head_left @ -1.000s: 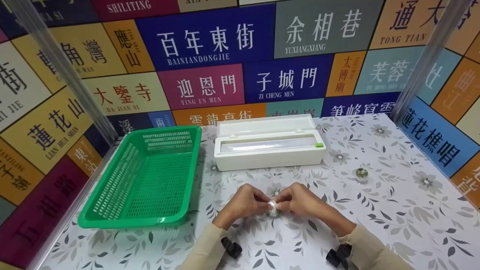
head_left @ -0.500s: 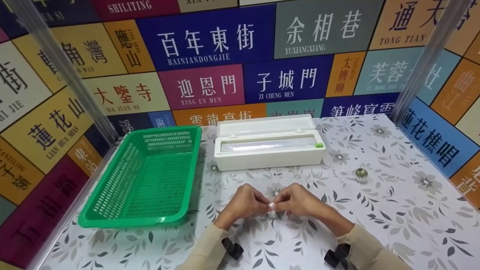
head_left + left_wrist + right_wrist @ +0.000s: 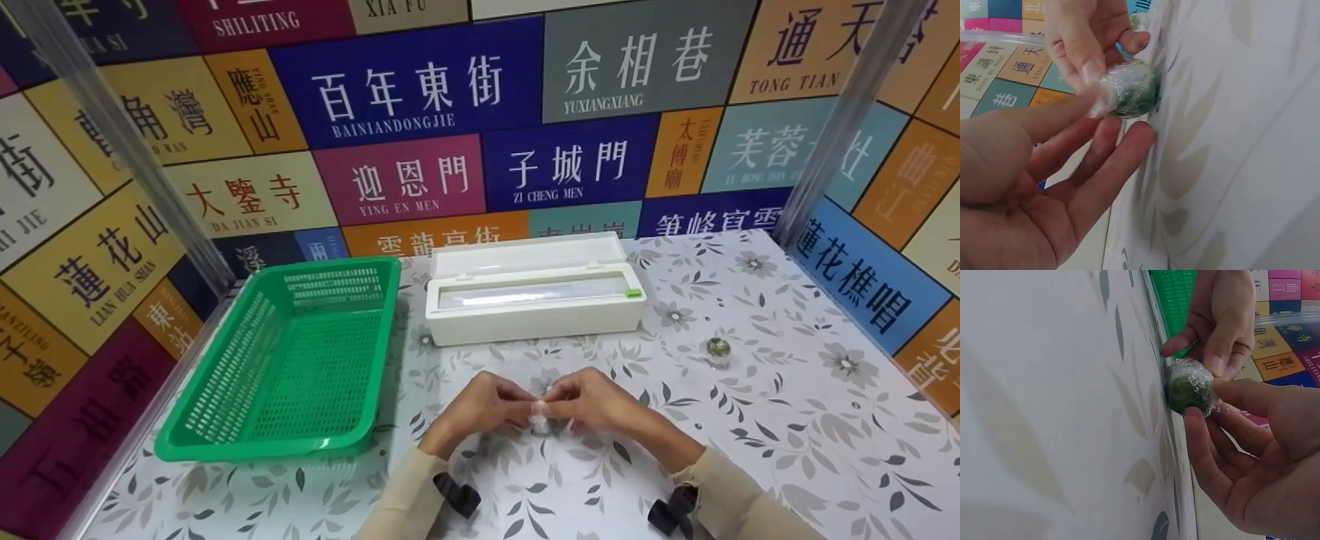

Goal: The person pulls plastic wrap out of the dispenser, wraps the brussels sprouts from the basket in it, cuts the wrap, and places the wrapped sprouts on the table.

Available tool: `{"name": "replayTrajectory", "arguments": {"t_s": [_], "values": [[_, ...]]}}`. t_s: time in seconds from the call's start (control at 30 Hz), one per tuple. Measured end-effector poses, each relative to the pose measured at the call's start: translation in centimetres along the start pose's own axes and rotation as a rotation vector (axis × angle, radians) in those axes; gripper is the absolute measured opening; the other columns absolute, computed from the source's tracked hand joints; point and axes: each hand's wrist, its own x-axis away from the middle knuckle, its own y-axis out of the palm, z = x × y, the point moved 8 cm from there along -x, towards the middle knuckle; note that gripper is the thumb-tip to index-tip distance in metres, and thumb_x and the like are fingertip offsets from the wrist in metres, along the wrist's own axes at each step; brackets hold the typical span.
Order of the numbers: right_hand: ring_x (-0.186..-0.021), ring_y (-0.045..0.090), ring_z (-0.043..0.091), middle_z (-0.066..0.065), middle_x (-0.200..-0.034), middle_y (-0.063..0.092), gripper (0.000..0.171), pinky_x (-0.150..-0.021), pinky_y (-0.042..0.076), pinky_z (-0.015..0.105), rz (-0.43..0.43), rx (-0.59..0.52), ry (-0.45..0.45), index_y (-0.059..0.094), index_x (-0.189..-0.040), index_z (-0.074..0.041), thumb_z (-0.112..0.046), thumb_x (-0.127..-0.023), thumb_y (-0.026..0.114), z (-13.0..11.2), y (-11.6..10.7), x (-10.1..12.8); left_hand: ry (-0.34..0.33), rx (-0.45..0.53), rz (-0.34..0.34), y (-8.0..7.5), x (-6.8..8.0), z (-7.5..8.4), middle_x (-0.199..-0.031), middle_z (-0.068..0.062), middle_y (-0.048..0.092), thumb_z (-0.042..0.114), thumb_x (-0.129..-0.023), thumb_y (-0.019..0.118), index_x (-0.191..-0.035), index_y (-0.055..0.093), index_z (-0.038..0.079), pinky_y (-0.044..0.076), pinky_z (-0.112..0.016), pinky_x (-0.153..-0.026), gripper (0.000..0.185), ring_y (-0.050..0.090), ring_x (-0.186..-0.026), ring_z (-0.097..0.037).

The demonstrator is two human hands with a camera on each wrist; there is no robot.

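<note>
A small round green thing wrapped in cling film [image 3: 1186,391] sits low over the tablecloth between the two hands. Its kind is hidden under the crinkled layers. My left hand [image 3: 486,403] pinches the gathered cling film [image 3: 1107,100] at the top, thumb against fingers. From the other side my right hand [image 3: 594,401] pinches the same gathered film, and its fingertips meet the left ones. The green side of the bundle shows below the fingers in both wrist views. Farther right on the table stands a second small film-wrapped round thing [image 3: 718,351], greenish inside.
A white cling film dispenser [image 3: 536,324] with its lid raised and a green slider [image 3: 633,293] stands behind the hands. To the left lies a green plastic basket [image 3: 386,360]. Sign-patterned walls with clear corner posts close off the back and sides of the flowered tablecloth [image 3: 810,435].
Both hands stay at the bundle, their fingertips shifting slightly as the film gathers closer at the top. The head view has tilted a little; basket and dispenser stay put.
</note>
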Motion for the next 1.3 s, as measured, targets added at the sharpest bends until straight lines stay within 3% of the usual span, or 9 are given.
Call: {"name": "replayTrajectory", "arguments": {"t_s": [0.13, 0.27, 0.37, 0.53, 0.9, 1.1, 1.3], "values": [[-0.067, 0.066, 0.017, 0.012, -0.094, 0.075, 0.023, -0.056, 0.056, 0.029, 0.100, -0.016, -0.018, 0.075, -0.104, -0.003, -0.020, -0.090, 0.074, -0.4, -1.1, 0.0, -0.135, 0.173, -0.027, -0.1, 0.2, -1.1, -0.088, -0.021, 0.076, 0.028, -0.097, 0.066, -0.108, 0.073, 0.000, 0.063, -0.035, -0.062, 0.031, 0.076, -0.070, -0.029], [-0.083, 0.072, 0.026, 0.019, -0.104, 0.074, 0.024, -0.066, 0.061, 0.035, 0.189, -0.044, -0.116, 0.074, -0.108, -0.002, -0.019, -0.090, 0.074, -1.5, -1.9, 0.1, -0.162, 0.262, -0.080, 0.1, 0.1, -1.3, -0.094, -0.022, 0.076, 0.035, -0.100, 0.062, -0.112, 0.070, -0.003, 0.063, -0.037, -0.064, 0.041, 0.077, -0.075, -0.030], [-0.094, 0.073, 0.029, 0.019, -0.109, 0.073, 0.025, -0.071, 0.062, 0.030, 0.219, -0.069, -0.172, 0.074, -0.109, -0.003, -0.018, -0.089, 0.076, -2.0, -2.1, 0.2, -0.120, 0.312, -0.112, 0.2, 0.0, -0.8, -0.102, -0.022, 0.076, 0.035, -0.100, 0.060, -0.116, 0.069, -0.002, 0.063, -0.038, -0.069, 0.041, 0.077, -0.086, -0.031], [-0.103, 0.071, 0.033, 0.018, -0.113, 0.072, 0.024, -0.076, 0.059, 0.023, 0.218, -0.105, -0.214, 0.074, -0.109, -0.004, -0.013, -0.087, 0.077, -2.3, -2.0, 0.2, -0.051, 0.384, -0.085, -0.3, -0.2, -0.3, -0.109, -0.026, 0.073, 0.027, -0.100, 0.061, -0.121, 0.066, -0.005, 0.063, -0.039, -0.074, 0.038, 0.075, -0.096, -0.034], [-0.110, 0.068, 0.034, 0.023, -0.123, 0.065, 0.034, -0.082, 0.060, 0.025, 0.132, -0.197, -0.226, 0.069, -0.118, -0.001, -0.013, -0.087, 0.078, -2.2, -1.7, 0.2, -0.082, 0.461, -0.033, -0.8, -0.3, -0.6, -0.109, -0.025, 0.074, 0.019, -0.093, 0.071, -0.129, 0.062, 0.001, 0.063, -0.037, -0.073, 0.042, 0.076, -0.093, -0.029], [-0.112, 0.066, 0.034, 0.026, -0.132, 0.059, 0.041, -0.085, 0.060, 0.026, 0.079, -0.253, -0.217, 0.064, -0.125, 0.002, -0.011, -0.088, 0.076, -2.0, -1.6, 0.1, -0.016, 0.463, -0.051, -0.8, -0.3, 0.0, -0.110, -0.023, 0.074, 0.012, -0.091, 0.071, -0.131, 0.062, 0.002, 0.063, -0.039, -0.075, 0.042, 0.075, -0.096, -0.032], [-0.113, 0.068, 0.032, 0.027, -0.134, 0.058, 0.043, -0.087, 0.061, 0.033, 0.061, -0.266, -0.185, 0.061, -0.128, 0.003, -0.015, -0.091, 0.073, -1.7, -1.9, 0.2, 0.079, 0.485, -0.040, -0.5, -0.3, 0.8, -0.112, -0.025, 0.072, 0.001, -0.089, 0.071, -0.130, 0.062, -0.003, 0.063, -0.040, -0.079, 0.043, 0.074, -0.089, -0.024]]}}
